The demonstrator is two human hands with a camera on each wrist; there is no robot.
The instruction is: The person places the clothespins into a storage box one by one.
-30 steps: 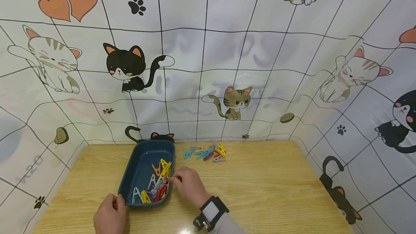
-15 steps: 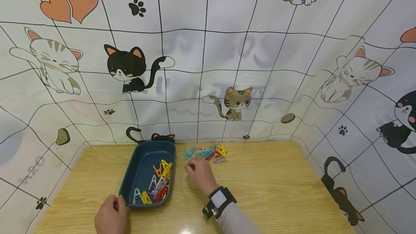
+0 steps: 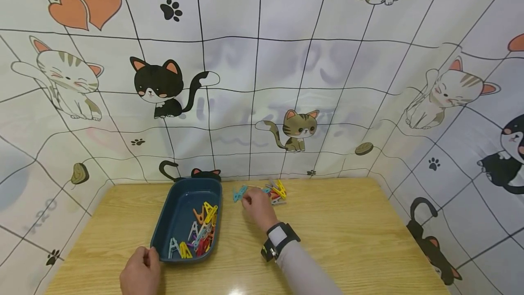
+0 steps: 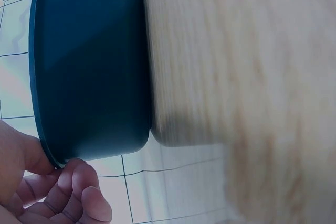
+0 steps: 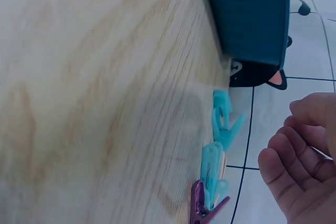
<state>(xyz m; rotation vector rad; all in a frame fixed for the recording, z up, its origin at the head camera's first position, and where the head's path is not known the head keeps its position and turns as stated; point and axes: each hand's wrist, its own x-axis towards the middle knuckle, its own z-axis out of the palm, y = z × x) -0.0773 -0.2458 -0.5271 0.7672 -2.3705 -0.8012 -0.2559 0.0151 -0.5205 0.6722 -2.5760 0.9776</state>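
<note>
My left hand (image 3: 140, 271) pinches the near left corner of a dark blue tray (image 3: 154, 236); in the left wrist view, the thumb and fingers (image 4: 73, 187) grip its rim (image 4: 35, 87). Inside the tray lie several clothespins, among them an orange one (image 3: 199, 216) and a yellow one (image 3: 185, 250). My right hand (image 3: 260, 207) is over the pile of clothespins behind the tray's right side, its fingers loosely curled and holding nothing. The right wrist view shows light blue clothespins (image 5: 211, 169) and a purple one (image 5: 198, 203) beside the right hand (image 5: 302, 156).
The wooden table (image 3: 348, 236) extends right of the tray and pile. A white cloth (image 3: 229, 67) with printed cats and black lines hangs behind and at both sides. Yellow clothespins (image 3: 280, 189) lie at the pile's right edge.
My right hand has moved from the tray's right edge, away and to the right, to the pile of clothespins. The left hand stays on the tray's corner.
</note>
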